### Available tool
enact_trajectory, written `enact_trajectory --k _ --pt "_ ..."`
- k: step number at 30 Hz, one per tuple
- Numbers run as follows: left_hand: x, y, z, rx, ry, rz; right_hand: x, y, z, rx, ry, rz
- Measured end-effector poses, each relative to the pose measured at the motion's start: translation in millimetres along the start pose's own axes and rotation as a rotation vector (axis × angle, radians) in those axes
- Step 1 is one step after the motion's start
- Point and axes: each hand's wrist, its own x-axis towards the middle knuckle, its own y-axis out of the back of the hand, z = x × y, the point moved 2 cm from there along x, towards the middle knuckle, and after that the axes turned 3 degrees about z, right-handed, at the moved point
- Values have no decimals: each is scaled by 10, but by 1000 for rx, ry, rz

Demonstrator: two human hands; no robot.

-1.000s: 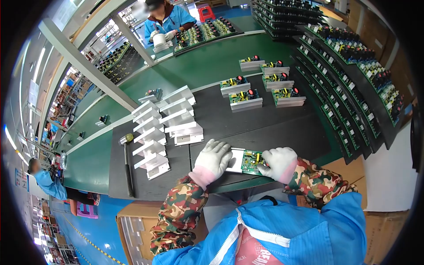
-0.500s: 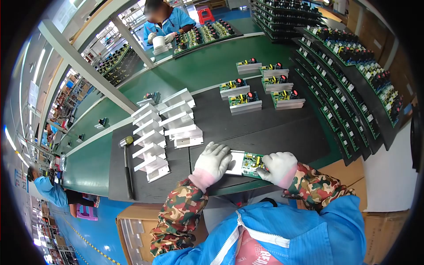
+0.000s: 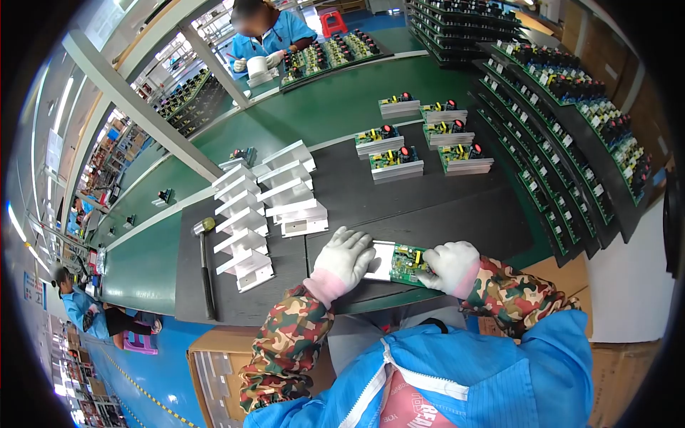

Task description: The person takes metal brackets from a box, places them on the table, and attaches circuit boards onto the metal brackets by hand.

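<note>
A green circuit board [image 3: 406, 265] with yellow and dark components lies against a silver metal bracket [image 3: 381, 262], low at the bench's front edge. My left hand [image 3: 342, 262], in a white glove, grips the bracket's left end, with its fingers together over the top. My gloved right hand [image 3: 454, 267] is closed around the board's right end, its thumb on the near side and its fingers curled. The right end of the board is hidden beneath that hand. Beyond my left hand, several bare metal brackets [image 3: 296, 215] stand in two rows.
A hammer [image 3: 205, 267] lies at the left of the dark mat [image 3: 421, 214]. Several boards on brackets [image 3: 396, 164] stand at the back. Stacked trays of boards [image 3: 549, 153] rise at the right. A co-worker [image 3: 262, 43] sits across the bench.
My hands, the bracket and the board stay almost in place. The co-worker across the bench has shifted one hand beside a white object. A person at far left has moved slightly right.
</note>
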Motion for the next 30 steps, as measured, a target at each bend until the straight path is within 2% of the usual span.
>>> enact_trajectory --k 4,5,8,9,12,16,19,30 --pt "-1 -2 -2 5 8 1 -66 -30 76 117 6 70" --pt "4 4 -3 10 4 -10 -88 -34 123 217 -129 -133" --pt "23 14 -13 42 3 -46 -174 -61 240 161 40 159" --pt "30 15 -15 54 3 -61 -193 -153 250 211 -31 7" --pt "99 46 -5 92 8 -145 -220 -281 264 152 -4 -114" --pt "305 98 92 276 65 -318 -206 -289 283 262 -32 -102" --pt "404 7 83 334 105 -310 -230 -172 282 327 -169 -73" --pt "425 -27 95 354 104 -268 -215 -118 185 363 -115 -43"
